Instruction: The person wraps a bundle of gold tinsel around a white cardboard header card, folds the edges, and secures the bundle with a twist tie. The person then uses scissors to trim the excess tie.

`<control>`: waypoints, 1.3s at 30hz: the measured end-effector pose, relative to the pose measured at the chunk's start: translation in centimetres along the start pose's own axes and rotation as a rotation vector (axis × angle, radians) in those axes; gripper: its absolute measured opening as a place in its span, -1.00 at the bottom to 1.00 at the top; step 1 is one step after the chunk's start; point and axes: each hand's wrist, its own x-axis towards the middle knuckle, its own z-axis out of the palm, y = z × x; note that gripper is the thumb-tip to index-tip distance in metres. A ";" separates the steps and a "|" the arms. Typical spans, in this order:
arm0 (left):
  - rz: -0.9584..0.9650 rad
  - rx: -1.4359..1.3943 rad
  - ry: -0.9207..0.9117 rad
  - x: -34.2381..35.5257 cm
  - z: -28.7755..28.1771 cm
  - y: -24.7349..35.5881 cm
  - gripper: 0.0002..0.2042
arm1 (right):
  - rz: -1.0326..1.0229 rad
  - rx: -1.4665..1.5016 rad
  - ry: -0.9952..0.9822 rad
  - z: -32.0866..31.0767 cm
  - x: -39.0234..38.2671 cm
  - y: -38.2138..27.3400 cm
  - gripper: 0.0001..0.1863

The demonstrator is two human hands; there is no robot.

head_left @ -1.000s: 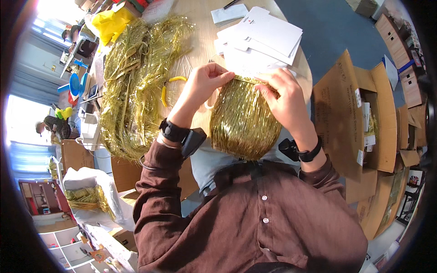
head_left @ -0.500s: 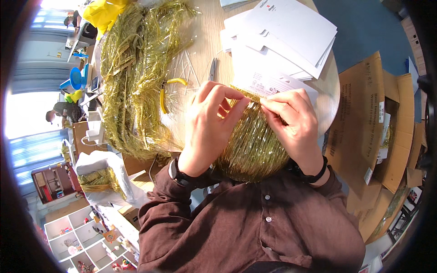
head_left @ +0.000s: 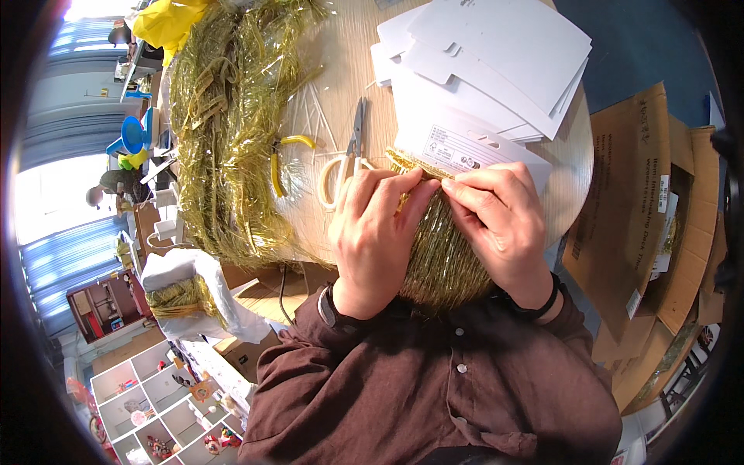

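Note:
A gold tinsel fringe [head_left: 446, 263] hangs in front of my shirt, its shiny strands falling from a narrow top band [head_left: 407, 161]. My left hand [head_left: 370, 236] pinches that band between thumb and fingertips. Close beside it, my right hand [head_left: 502, 225] pinches the same band, and the two sets of fingertips nearly meet. The band's free end sticks out past my left fingers, over a white printed card [head_left: 457, 146]. Scissors with pale handles [head_left: 356, 139] lie just beyond my left hand, blades pointing away.
A big heap of gold tinsel [head_left: 225, 139] covers the table's left side, with yellow-handled pliers [head_left: 276, 167] beside it. White cards [head_left: 496, 54] are stacked at the far right. Open cardboard boxes [head_left: 620, 209] stand right of the table. White plastic-wrapped tinsel [head_left: 186, 298] sits at left.
My left hand has turned and closed in on the band, whose free end now shows beyond its fingers. The scissors' handles have come into sight. The whole view has shifted slightly.

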 end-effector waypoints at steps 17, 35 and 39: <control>0.139 -0.280 -0.059 -0.1 -2.3 1.1 -0.82 | 0.148 0.116 -0.002 -0.7 -0.3 -0.2 -0.42; -0.417 -1.086 -0.248 1.0 0.0 -2.1 -0.71 | 0.068 0.051 -0.022 -0.5 -0.1 0.3 -0.49; -0.454 -1.114 -0.248 1.0 -0.1 -2.0 -0.70 | 0.058 0.045 -0.032 -0.4 -0.1 0.4 -0.50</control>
